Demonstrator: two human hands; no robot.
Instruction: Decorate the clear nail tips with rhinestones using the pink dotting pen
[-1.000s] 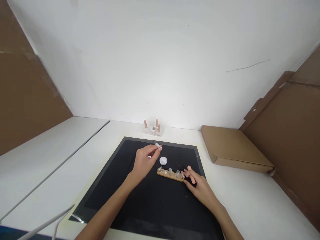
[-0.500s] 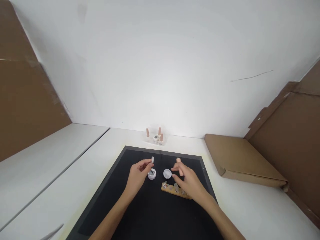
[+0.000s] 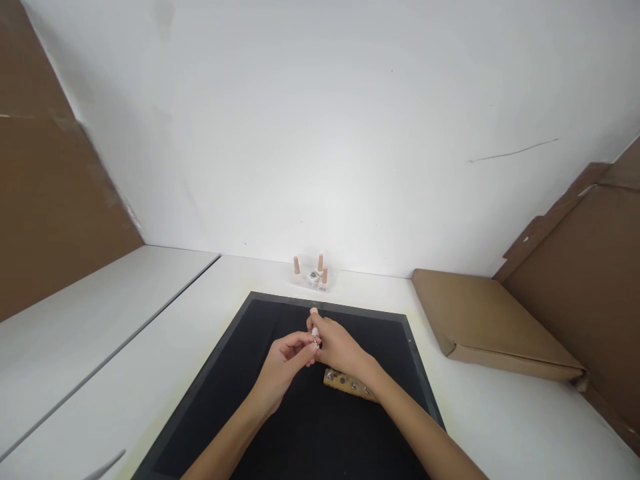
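My left hand (image 3: 281, 365) pinches a small whitish false nail (image 3: 315, 331) between thumb and fingertips, its tip standing upright with a silvery bit at its base. Closed in against it is my right hand (image 3: 340, 347), its fingers meeting those of the left. A peach nail polish cap (image 3: 313, 311) pokes out above the right fingers, held among them. Below the right wrist lies a yellowish strip (image 3: 345, 383) with several shiny small pieces on it, partly covered by the forearm. The white jar and its lid are hidden behind the hands.
Under the hands lies a black mat (image 3: 300, 427) on the white table (image 3: 190, 320). Behind it stands a clear holder (image 3: 306, 283) with several peach-capped bottles. A flat cardboard box (image 3: 495, 320) lies to the right, and cardboard panels flank both sides.
My right hand has moved left from above the strip to meet my left hand, carrying the peach cap. The left hand has shifted slightly right and down with the false nail, and the jar is now covered.
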